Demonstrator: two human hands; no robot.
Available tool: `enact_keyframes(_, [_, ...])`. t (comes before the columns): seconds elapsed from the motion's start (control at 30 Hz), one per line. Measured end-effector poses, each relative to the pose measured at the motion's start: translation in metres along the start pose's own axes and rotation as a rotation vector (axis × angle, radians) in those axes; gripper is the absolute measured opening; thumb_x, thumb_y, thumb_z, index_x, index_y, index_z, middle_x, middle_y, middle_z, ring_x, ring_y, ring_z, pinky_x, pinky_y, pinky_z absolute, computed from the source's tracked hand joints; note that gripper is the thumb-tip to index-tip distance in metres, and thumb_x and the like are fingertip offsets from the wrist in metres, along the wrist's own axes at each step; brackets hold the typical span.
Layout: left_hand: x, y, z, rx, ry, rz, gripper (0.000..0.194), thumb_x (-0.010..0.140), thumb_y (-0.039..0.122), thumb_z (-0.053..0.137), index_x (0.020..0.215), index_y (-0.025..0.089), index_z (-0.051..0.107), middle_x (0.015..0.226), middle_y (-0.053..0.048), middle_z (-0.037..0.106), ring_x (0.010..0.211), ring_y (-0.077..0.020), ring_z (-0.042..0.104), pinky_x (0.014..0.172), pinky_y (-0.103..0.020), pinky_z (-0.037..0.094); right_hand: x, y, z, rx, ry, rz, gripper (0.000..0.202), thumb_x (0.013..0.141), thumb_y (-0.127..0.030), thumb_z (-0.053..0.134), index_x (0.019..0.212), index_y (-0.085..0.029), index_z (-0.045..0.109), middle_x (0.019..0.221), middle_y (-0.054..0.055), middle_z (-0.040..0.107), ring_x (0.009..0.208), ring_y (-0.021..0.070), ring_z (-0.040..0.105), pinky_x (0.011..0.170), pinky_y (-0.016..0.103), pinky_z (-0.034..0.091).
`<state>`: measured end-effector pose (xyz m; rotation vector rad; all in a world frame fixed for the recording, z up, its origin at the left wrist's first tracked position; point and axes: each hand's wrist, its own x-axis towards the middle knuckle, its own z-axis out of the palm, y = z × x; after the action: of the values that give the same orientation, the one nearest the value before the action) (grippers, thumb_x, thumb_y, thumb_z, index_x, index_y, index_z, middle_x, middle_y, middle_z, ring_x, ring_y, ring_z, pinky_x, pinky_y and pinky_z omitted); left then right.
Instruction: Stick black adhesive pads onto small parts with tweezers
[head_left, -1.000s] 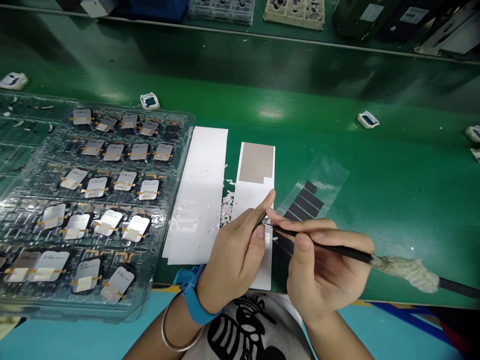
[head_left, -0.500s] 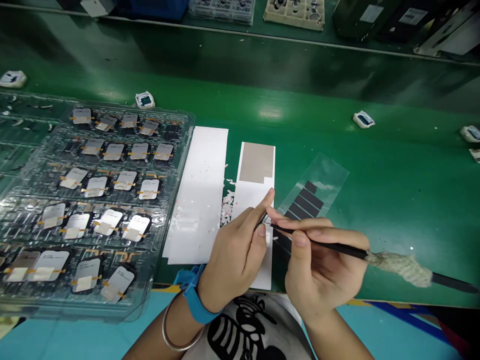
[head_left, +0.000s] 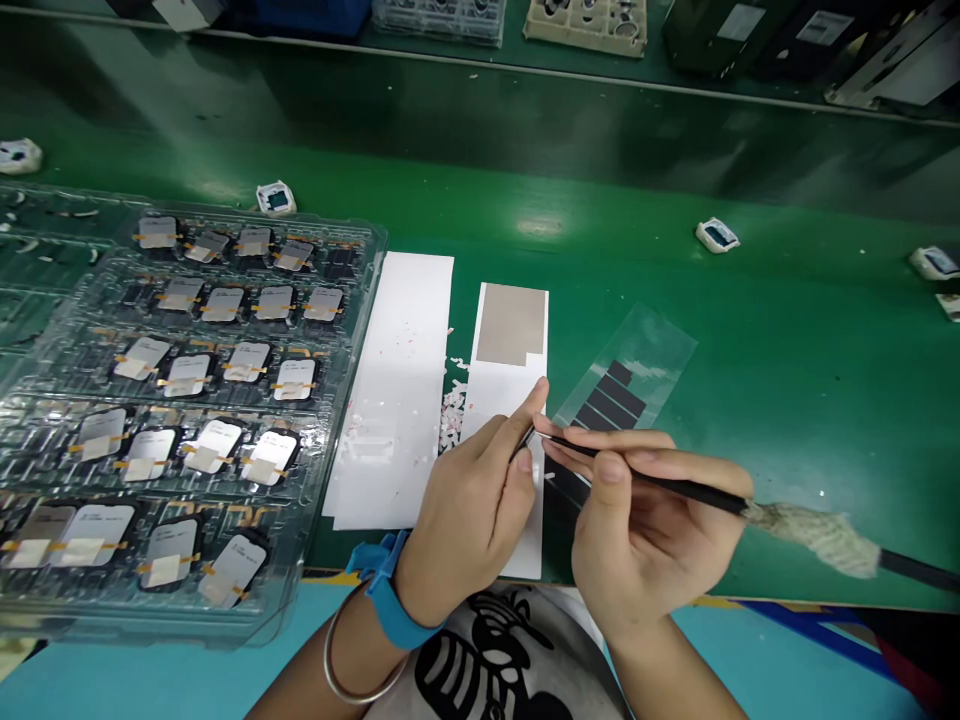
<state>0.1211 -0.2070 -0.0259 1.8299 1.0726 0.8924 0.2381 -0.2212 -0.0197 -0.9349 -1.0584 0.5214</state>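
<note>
My left hand (head_left: 472,500) is closed, thumb and forefinger pinching a small dark-edged piece (head_left: 525,439), mostly covered by the fingers. From the right, my right hand (head_left: 660,540) grips black tweezers (head_left: 694,490) with pale wrapping around their rear part. Their tip is at the small piece, close to the left fingertips; whether it touches cannot be made out. Beneath the hands lies a narrow white sheet (head_left: 499,385) bearing a grey-beige patch (head_left: 513,325). A clear film with black strips (head_left: 611,402) lies just beyond the right fingers.
On the left, a clear plastic tray (head_left: 289,590) holds several dark units with silvery faces. A wider white sheet (head_left: 397,380) sits beside it, with small pinkish-white scraps (head_left: 452,415) at its edge. Small white-framed parts (head_left: 718,235) lie farther back, below a shelf with boxes (head_left: 585,25).
My right hand and the tweezers have shifted slightly right, with the tweezer tip a little higher. My left hand keeps its pinch in almost the same place.
</note>
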Motion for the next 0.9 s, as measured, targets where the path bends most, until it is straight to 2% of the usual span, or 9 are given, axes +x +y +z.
enact_keyframes(0.07, [0.0001,0.0002,-0.0001,0.000,0.000,-0.010,0.050,0.104,0.023,0.031,0.154,0.020,0.032,0.104,-0.009,0.067,0.090,-0.0194,0.063,0.080,-0.033,0.053,0.0009,0.0007,0.0003,0.012,0.017,0.000,0.030,0.086,0.006,0.054,0.104,-0.017,0.054,0.089,0.003,0.068,0.090,0.0166,0.073,0.070,0.029,0.069])
enact_keyframes(0.17, [0.0006,0.0008,-0.0006,-0.025,-0.003,-0.028,0.049,0.104,0.023,0.031,0.154,0.021,0.033,0.107,-0.008,0.068,0.090,-0.0190,0.063,0.079,-0.033,0.053,0.0015,0.0012,0.0003,0.043,0.000,-0.011,0.029,0.086,0.006,0.053,0.103,-0.017,0.054,0.089,0.003,0.068,0.088,0.0165,0.073,0.076,0.034,0.069])
enact_keyframes(0.37, [0.0014,0.0009,-0.0012,-0.106,-0.003,-0.009,0.049,0.105,0.022,0.030,0.153,0.020,0.033,0.121,-0.010,0.066,0.106,-0.0191,0.062,0.089,-0.033,0.052,0.0000,0.0005,-0.0008,-0.007,-0.050,-0.006,0.028,0.085,0.005,0.054,0.102,-0.018,0.055,0.087,0.002,0.067,0.086,0.0175,0.073,0.081,0.044,0.068])
enact_keyframes(0.47, [0.0013,0.0008,-0.0009,-0.099,-0.001,-0.010,0.049,0.105,0.022,0.030,0.154,0.021,0.032,0.122,-0.010,0.066,0.106,-0.0189,0.062,0.088,-0.033,0.052,-0.0001,0.0004,-0.0010,-0.030,-0.057,0.003,0.028,0.086,0.004,0.054,0.101,-0.019,0.055,0.087,0.001,0.067,0.086,0.0170,0.073,0.083,0.044,0.068])
enact_keyframes(0.67, [0.0008,0.0007,-0.0004,-0.014,0.002,-0.031,0.050,0.104,0.023,0.030,0.154,0.020,0.032,0.109,-0.009,0.068,0.094,-0.0198,0.064,0.083,-0.034,0.053,0.0001,0.0008,-0.0007,-0.025,-0.062,-0.005,0.029,0.085,0.006,0.054,0.101,-0.018,0.055,0.088,0.001,0.068,0.089,0.0181,0.074,0.084,0.044,0.067])
enact_keyframes(0.9, [0.0014,-0.0001,0.0005,0.073,0.002,-0.027,0.051,0.103,0.022,0.031,0.154,0.019,0.031,0.104,-0.009,0.068,0.091,-0.0203,0.065,0.083,-0.035,0.056,-0.0004,0.0008,0.0013,-0.039,-0.031,0.030,0.028,0.087,0.003,0.055,0.102,-0.020,0.054,0.088,0.001,0.069,0.089,0.0168,0.074,0.076,0.036,0.069])
